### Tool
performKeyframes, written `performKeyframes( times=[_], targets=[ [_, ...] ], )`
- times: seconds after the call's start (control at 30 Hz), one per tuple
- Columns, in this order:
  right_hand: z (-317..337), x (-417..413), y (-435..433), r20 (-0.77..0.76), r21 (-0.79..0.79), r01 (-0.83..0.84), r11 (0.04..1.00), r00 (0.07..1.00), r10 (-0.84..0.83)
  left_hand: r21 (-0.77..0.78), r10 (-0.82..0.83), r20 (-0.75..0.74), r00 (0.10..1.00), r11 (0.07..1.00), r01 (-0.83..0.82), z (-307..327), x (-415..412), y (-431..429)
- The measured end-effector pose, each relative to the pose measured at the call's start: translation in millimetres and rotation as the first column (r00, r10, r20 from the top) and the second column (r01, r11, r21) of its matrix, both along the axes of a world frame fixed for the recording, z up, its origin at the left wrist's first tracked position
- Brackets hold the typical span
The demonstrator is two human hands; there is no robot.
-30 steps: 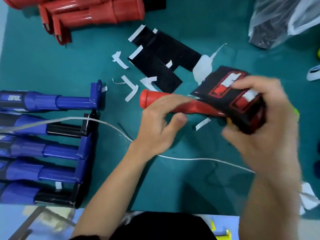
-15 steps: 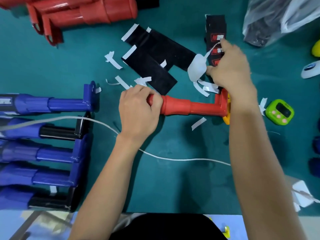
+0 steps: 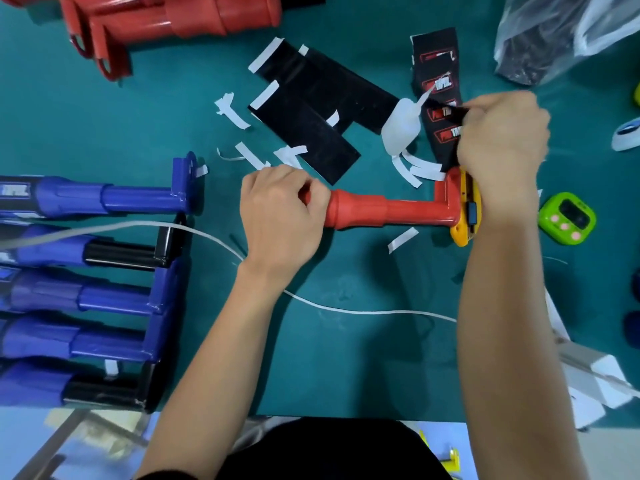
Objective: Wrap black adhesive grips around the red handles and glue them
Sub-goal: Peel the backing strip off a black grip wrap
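**Red handle held flat, printed grip strip pinched above it**

The red handle (image 3: 388, 209) lies lengthwise on the teal counter (image 3: 346, 358), at its middle, with its bent end pointing to the right. The left hand (image 3: 280, 216) grips the rounded end, fingers curled tight around it. The right hand (image 3: 502, 140) is above the bent end, its fingers clamped on a black grip strip (image 3: 437, 81) printed with red and white labels, which runs away from the person. A yellow utility knife (image 3: 465, 233) lies touching the bent end, partly under the right wrist.

Just left of the strip a white squeeze bottle (image 3: 401, 128) lies on its side, nozzle pointing at the strip; what it holds cannot be told. Plain black sheets (image 3: 311, 109) overlap beside it, and white backing strips (image 3: 420, 169) are scattered around.

At the far right corner, a clear plastic bag (image 3: 554, 32) holds something dark, too blurred to name. A green timer (image 3: 568, 218) sits right of the knife. More red handles (image 3: 173, 19) are piled at the far left, blue handles (image 3: 104, 199) are lined up along the left edge, and a white cord (image 3: 346, 308) runs under both forearms.
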State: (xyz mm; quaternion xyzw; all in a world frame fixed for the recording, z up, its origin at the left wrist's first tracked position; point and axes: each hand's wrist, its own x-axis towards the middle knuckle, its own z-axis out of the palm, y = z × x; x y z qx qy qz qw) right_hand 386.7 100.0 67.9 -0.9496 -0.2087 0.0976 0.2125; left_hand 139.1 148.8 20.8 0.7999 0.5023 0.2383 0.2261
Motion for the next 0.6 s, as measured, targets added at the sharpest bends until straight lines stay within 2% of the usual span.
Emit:
performKeyframes(
  times=[0.07, 0.1, 0.13, 0.2, 0.27, 0.33, 0.4, 0.47, 0.5, 0.57, 0.6],
  targets=[
    [1.7, 2.7, -8.8, 0.137, 0.156, 0.127, 0.98, 0.979, -0.149, 0.012, -0.005, 0.03, 1.0, 1.0, 0.004, -0.1, -0.3, -0.9],
    [4.8, 2.6, -17.7, 0.119, 0.295, 0.151, 0.944, 0.974, -0.193, 0.02, -0.006, 0.046, 0.999, 1.0, 0.005, 0.4, 0.0, -1.5],
    [8.2, -0.4, -28.6, 0.037, 0.458, 0.173, 0.872, 0.976, -0.213, 0.03, -0.004, 0.065, 0.998, 1.0, 0.002, 1.2, 0.3, -2.0],
    [15.9, -17.4, -56.7, -0.118, 0.718, 0.232, 0.656, 0.97, -0.213, 0.055, 0.012, 0.124, 0.992, 0.998, -0.019, 3.8, -0.3, -3.4],
    [21.3, -48.6, -81.1, -0.193, 0.85, 0.191, 0.49, 0.98, -0.048, 0.092, 0.047, 0.218, 0.975, 0.993, -0.069, 8.8, -1.0, -7.0],
    [16.5, -82.6, -99.9, -0.343, 0.89, 0.24, 0.387, 0.912, 0.225, 0.083, 0.096, 0.37, 0.924, 0.987, -0.136, 19.3, -2.2, -13.5],
    [3.4, -106.8, -115.8, -0.562, 0.813, 0.41, 0.414, 0.737, 0.375, -0.037, 0.102, 0.543, 0.834, 0.995, -0.097, 32.3, -6.7, -17.3],
    [-14.9, -121.7, -127.5, -0.671, 0.734, 0.468, 0.492, 0.616, 0.413, -0.205, 0.058, 0.618, 0.784, 0.975, 0.089, 42.9, -13.5, -21.4],
    [-23.3, -128.4, -132.0, -0.679, 0.724, 0.44, 0.531, 0.59, 0.438, -0.291, 0.009, 0.625, 0.781, 0.93, 0.222, 47.5, -16.3, -24.8],
    [-35.3, -138.6, -139.0, -0.671, 0.716, 0.326, 0.618, 0.565, 0.48, -0.424, -0.122, 0.643, 0.756, 0.765, 0.485, 51.5, -20.1, -38.9],
    [-38.0, -141.2, -142.1, -0.67, 0.705, 0.253, 0.662, 0.544, 0.505, -0.442, -0.157, 0.659, 0.736, 0.71, 0.547, 49.5, -22.0, -47.3]
  ],
)
